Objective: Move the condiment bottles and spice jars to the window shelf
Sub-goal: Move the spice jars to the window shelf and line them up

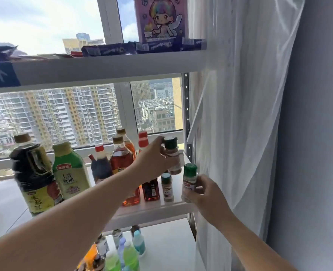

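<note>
Hands both full: our left hand (152, 159) curls its fingers round a green-capped spice jar (172, 153) at centre frame, at the right end of the white window shelf (161, 208), while our right hand (206, 194) grips a second green-capped jar (189, 180) just lower right, by the shelf's front edge. Between them a third small jar (167, 187) stands on the shelf, with condiment bottles (72, 169) lined up to its left.
</note>
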The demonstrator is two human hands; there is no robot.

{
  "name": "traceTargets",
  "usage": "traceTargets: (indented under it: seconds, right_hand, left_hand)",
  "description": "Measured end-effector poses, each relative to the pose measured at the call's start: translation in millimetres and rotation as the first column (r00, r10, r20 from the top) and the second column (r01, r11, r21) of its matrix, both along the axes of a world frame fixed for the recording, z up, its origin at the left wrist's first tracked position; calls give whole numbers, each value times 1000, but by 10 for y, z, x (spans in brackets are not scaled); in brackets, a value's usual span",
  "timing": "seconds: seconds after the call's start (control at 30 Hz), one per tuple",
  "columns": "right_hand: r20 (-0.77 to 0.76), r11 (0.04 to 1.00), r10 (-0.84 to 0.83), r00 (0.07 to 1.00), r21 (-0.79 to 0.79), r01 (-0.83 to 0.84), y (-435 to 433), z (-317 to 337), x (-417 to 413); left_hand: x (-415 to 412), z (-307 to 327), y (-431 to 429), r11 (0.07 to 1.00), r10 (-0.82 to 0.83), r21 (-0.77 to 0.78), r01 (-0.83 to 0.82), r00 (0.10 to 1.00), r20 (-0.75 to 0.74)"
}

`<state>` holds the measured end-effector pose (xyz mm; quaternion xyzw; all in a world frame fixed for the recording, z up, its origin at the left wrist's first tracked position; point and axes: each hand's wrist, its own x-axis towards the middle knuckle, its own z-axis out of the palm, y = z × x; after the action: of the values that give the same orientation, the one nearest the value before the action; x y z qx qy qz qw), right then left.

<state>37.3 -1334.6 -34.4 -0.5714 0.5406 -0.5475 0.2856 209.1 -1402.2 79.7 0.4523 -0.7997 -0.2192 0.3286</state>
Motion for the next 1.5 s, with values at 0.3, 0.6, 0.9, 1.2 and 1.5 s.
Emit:
traceTargets:
  seconds: [0.3,0.6,0.9,1.2,1.5]
  right_hand:
    - [19,999,37,999,19,-37,-790,2,-281]
    - [46,995,-15,999,97,11,-1189,-150,-387]
    - [51,989,-73,996,130,65,-1460,-264,-411]
    - [72,984,-105,992,153,93,-1620,-403,-426]
    - [86,981,-101,991,176,85,-1754,-498,-422]
  left_hand:
    - [-426,538,-923,994,81,-91,-64,975,206]
    - [-817,466,-1796,998,64,-55,-39,808,586]
    - [-1105,151,-2519,997,33,-63,50,455,890]
    - [-1260,-108,-2878,999,-42,31,45,282,959]
    - [-1359,-335,-2990,996,-91,92,-5,70,993]
